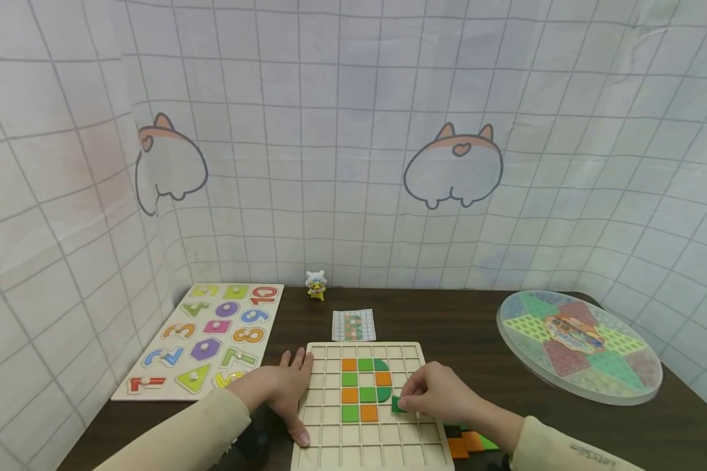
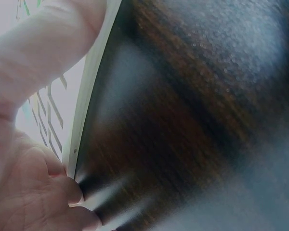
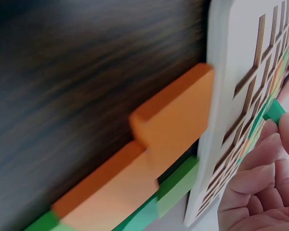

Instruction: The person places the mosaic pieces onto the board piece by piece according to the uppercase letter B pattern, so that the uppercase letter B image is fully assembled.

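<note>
beyond both hands, the biggest thing going: the grid-patterned curtain (image 1: 342, 131). below it spreads the dark table (image 1: 448, 320), and there's the grid board (image 1: 330, 451), right between my hands! past my left, the number puzzle (image 1: 171, 392); farther out past my right, the round game box (image 1: 609, 366). my left hand (image 1: 285, 387) rests at the board's edge, fingers spread and uncurled; well apart from it, my right hand (image 1: 433, 396) pinches a piece over the board. between them sits a cluster of orange and green tiles (image 1: 368, 394), one bare square ringed inside. close by my right forearm, loose tiles (image 1: 459, 448) lie beside the board. ahead, between the hands, a pattern card (image 1: 353, 326), then a little figurine (image 1: 315, 285). and smallest, in my right fingertips, the dark green tile (image 1: 396, 404), tilted; touching the board or not, i can't tell.
</note>
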Demonstrator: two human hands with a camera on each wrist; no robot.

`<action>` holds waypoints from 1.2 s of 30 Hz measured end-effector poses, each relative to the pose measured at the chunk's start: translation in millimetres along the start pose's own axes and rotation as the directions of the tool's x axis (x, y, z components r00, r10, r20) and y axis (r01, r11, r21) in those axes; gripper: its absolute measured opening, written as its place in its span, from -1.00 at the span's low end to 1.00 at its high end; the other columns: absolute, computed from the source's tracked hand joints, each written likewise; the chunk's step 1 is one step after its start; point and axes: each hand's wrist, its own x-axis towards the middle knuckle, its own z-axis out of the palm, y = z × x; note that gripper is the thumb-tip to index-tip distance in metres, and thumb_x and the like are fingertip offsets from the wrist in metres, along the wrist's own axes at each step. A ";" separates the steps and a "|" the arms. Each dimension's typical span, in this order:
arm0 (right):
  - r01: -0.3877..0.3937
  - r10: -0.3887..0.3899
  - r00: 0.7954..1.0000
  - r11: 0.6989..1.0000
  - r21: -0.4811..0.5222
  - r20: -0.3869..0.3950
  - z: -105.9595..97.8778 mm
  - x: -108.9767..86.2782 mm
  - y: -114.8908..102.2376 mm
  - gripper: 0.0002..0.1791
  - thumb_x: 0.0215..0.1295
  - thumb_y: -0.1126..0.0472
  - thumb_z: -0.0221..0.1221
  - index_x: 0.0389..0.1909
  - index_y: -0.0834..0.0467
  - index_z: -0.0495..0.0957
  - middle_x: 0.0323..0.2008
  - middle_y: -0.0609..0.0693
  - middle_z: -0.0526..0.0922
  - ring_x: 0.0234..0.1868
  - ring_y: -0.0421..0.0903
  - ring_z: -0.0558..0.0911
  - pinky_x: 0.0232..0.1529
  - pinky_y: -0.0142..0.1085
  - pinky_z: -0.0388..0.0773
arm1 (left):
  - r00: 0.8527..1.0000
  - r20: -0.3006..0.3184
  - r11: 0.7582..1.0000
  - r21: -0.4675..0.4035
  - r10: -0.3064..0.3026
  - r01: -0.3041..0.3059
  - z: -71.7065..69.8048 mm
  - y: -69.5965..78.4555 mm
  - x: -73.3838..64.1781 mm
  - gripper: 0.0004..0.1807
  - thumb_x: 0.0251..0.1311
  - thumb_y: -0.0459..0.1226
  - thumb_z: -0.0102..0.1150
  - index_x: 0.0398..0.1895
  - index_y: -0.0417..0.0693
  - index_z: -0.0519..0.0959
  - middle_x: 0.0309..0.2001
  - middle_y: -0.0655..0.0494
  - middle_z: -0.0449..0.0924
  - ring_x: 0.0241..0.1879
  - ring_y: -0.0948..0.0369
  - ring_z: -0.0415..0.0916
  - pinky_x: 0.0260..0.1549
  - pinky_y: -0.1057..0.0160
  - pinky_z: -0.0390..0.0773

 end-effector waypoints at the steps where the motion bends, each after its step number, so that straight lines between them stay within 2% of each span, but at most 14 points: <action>1: 0.002 -0.002 1.000 1.000 -0.007 0.003 2.2 1.3 -1.2 -0.87 0.25 0.25 0.41 -0.44 0.21 0.71 -0.56 -0.06 0.64 -0.51 -0.17 0.49 -0.48 -0.34 0.42 | 1.000 0.000 1.000 -0.001 0.001 -0.001 0.3 -0.2 0.2 0.80 -0.68 0.54 0.51 0.67 -0.12 -0.18 0.67 -0.20 -0.23 0.63 -0.27 -0.24 0.48 -0.22 0.17; 6: 0.018 -0.018 1.000 0.999 -0.041 0.014 9.6 7.7 -3.8 -0.89 0.23 0.26 0.42 -0.46 0.17 0.73 -0.54 -0.08 0.69 -0.49 -0.18 0.52 -0.42 -0.32 0.45 | 1.000 -0.001 1.000 -0.002 0.001 -0.001 0.5 -0.4 0.7 0.81 -0.69 0.54 0.50 0.67 -0.13 -0.18 0.67 -0.20 -0.23 0.62 -0.28 -0.24 0.48 -0.23 0.17; 16: 0.050 -0.047 0.998 0.996 -0.077 0.041 12.7 10.9 -7.2 -0.90 0.21 0.31 0.42 -0.48 0.17 0.75 -0.55 -0.06 0.71 -0.50 -0.17 0.54 -0.43 -0.31 0.49 | 1.000 -0.007 1.000 -0.007 0.002 -0.002 0.1 1.0 0.9 0.83 -0.72 0.54 0.51 0.67 -0.14 -0.18 0.66 -0.22 -0.23 0.62 -0.28 -0.24 0.48 -0.24 0.16; 22: 0.077 -0.076 0.997 0.989 -0.127 0.011 15.9 10.0 -8.0 -0.89 0.18 0.30 0.43 -0.52 0.15 0.75 -0.56 -0.08 0.71 -0.47 -0.17 0.54 -0.42 -0.32 0.49 | 1.000 -0.006 1.000 -0.007 0.001 -0.001 0.4 1.3 1.2 0.83 -0.72 0.54 0.52 0.66 -0.14 -0.17 0.66 -0.22 -0.23 0.62 -0.29 -0.24 0.48 -0.25 0.16; 28: 0.145 -0.153 0.988 0.960 -0.241 -0.017 21.2 9.4 -7.0 -0.83 0.21 0.27 0.42 -0.57 0.08 0.75 -0.57 -0.14 0.72 -0.54 -0.26 0.50 -0.48 -0.36 0.45 | 1.000 -0.002 1.000 -0.013 -0.003 0.003 0.9 0.6 1.9 0.83 -0.73 0.53 0.52 0.67 -0.13 -0.18 0.67 -0.22 -0.25 0.62 -0.29 -0.26 0.48 -0.25 0.16; 36: 0.146 -0.163 0.986 0.953 -0.264 -0.041 24.8 9.6 -6.8 -0.82 0.19 0.27 0.43 -0.58 0.07 0.74 -0.58 -0.17 0.71 -0.55 -0.30 0.48 -0.50 -0.38 0.42 | 1.000 -0.002 1.000 -0.015 0.010 -0.010 3.2 -1.6 3.3 0.84 -0.74 0.54 0.52 0.66 -0.15 -0.18 0.66 -0.23 -0.25 0.62 -0.31 -0.26 0.48 -0.25 0.14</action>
